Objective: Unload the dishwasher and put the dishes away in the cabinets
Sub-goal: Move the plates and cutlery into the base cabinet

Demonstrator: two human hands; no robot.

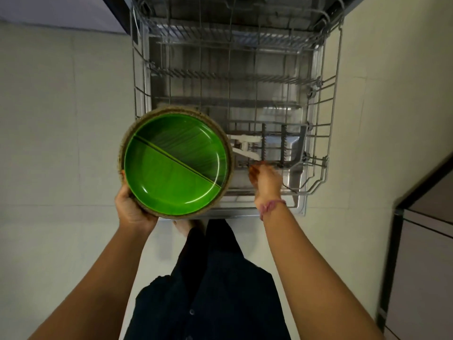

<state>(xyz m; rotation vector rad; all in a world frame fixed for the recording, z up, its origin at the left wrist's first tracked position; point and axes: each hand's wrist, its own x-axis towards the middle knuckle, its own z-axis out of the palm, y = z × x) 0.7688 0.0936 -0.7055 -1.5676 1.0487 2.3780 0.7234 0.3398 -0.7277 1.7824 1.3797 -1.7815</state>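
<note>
Nearest the camera are the person's two forearms and a dark buttoned garment, with one bare foot (pixel 184 228) showing on the pale tiled floor (pixel 61 143). The left hand (pixel 133 212) is closed around the near rim of a green plate (pixel 175 164), which is held up and tilted toward the camera, so it covers the front left corner of the pulled-out lower rack (pixel 326 168). A brown rim shows around the green one and looks like a second plate stacked beneath it, though I cannot be sure.

The right hand (pixel 266 179), with one pink wristband (pixel 272 207), reaches to the near edge of the cutlery basket (pixel 282 146). Its fingertips are blurred and point away, so I cannot tell whether they are spread, curled, or already pinching something.

Judging by this, the step in hand is clearing the last items — the plate is out, and the right hand is going for the white utensils (pixel 245 148) in the basket. There seem to be two or three, overlapping; the exact count is unclear. The next move calls for a clean pinch on a handle and a straight lift clear of the basket's dividers, with the plate kept level in one hand.

Beyond the basket, the rest of the lower rack shows only bare tines, and the one upper rack (pixel 232 38) farther back also looks empty. A cabinet (pixel 429 241) stands at the right edge.
</note>
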